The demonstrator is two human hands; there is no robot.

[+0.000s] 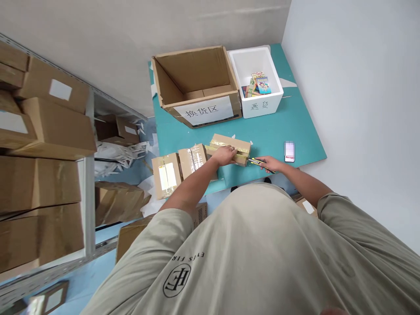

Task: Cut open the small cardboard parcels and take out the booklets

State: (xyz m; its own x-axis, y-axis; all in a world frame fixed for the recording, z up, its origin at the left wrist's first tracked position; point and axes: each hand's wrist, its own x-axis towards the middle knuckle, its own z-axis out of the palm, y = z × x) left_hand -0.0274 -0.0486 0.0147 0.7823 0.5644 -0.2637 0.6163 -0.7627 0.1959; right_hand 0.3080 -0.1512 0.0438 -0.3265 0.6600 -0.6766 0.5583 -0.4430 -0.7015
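the left hand (225,155) lies flat on the taped carton (229,142), fingers pressed together, bracing it on the teal board (278,131) — good, firm pressure against sliding. the right hand (271,164) pinches a yellow utility knife (255,162) low, its tip at the carton's end — a steady, shallow angle.

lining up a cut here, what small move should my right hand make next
Probably ease the utility knife in the right hand into the tape at the end of the cardboard box, cutting shallowly: its tip is at that end, and the left hand is holding the box down. Keep the blade short of that hand, which lies close to the taped line.
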